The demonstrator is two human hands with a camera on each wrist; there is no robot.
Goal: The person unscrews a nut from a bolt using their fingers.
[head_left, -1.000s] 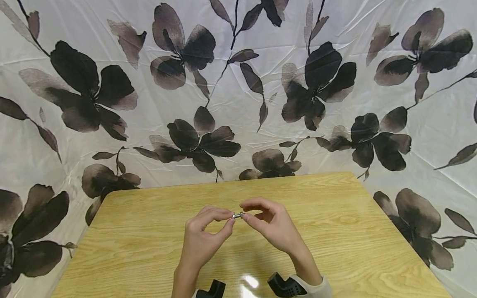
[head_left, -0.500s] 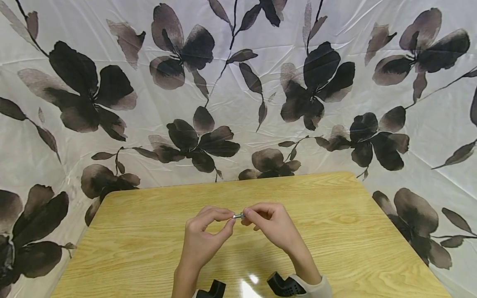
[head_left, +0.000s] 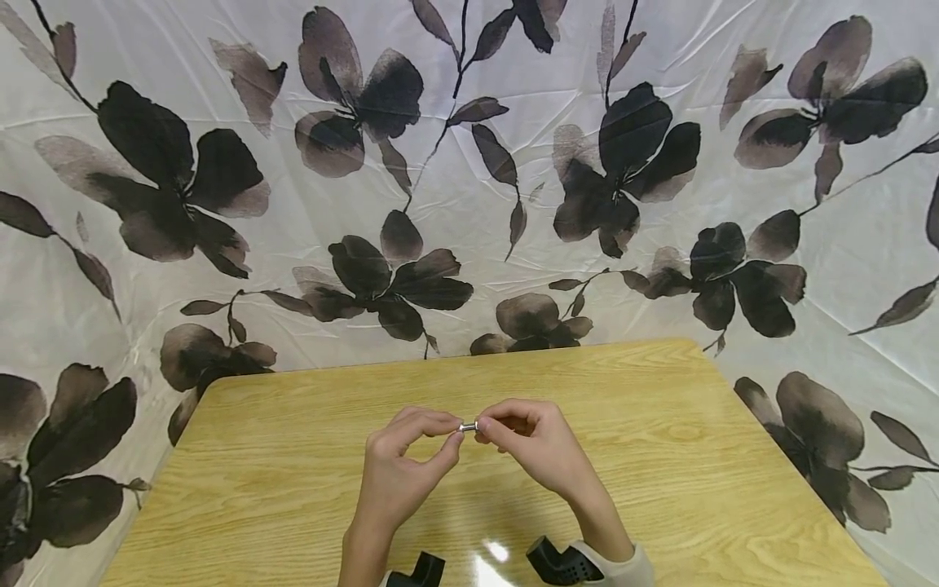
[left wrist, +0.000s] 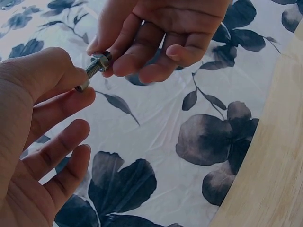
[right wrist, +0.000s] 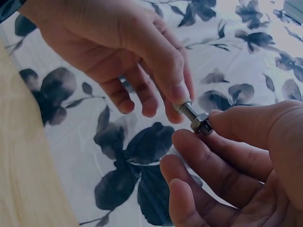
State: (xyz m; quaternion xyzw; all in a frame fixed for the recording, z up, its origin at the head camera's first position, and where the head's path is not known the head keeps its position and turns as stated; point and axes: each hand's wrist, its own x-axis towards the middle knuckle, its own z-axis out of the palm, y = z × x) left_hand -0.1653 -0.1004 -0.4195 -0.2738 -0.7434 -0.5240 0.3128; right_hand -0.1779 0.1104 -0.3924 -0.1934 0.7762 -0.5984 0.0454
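Observation:
A small silvery bolt [head_left: 469, 426] is held level between both hands above the table. My left hand [head_left: 407, 466] pinches its head end between thumb and index finger; the other fingers are loosely spread in the left wrist view. A hex nut [right wrist: 199, 121] sits on the threads near the bolt's free end, where a short threaded tip sticks out past it. With thumb and index finger, my right hand [head_left: 539, 450] pinches at the nut, and its remaining fingers curl loosely below. Bare threads [left wrist: 93, 68] show between the nut and the left fingertips.
Below the hands lies a light wood-grain table [head_left: 293, 456] with a glare spot near its front. A white cloth [head_left: 469, 204] with dark printed flowers hangs behind and around it. Black wrist mounts [head_left: 561, 562] sit on both forearms.
A second ago the right index finger was raised off the nut; then the right fingers closed in on it, and the thumb has since shifted slightly. The left hand has held the bolt steady.

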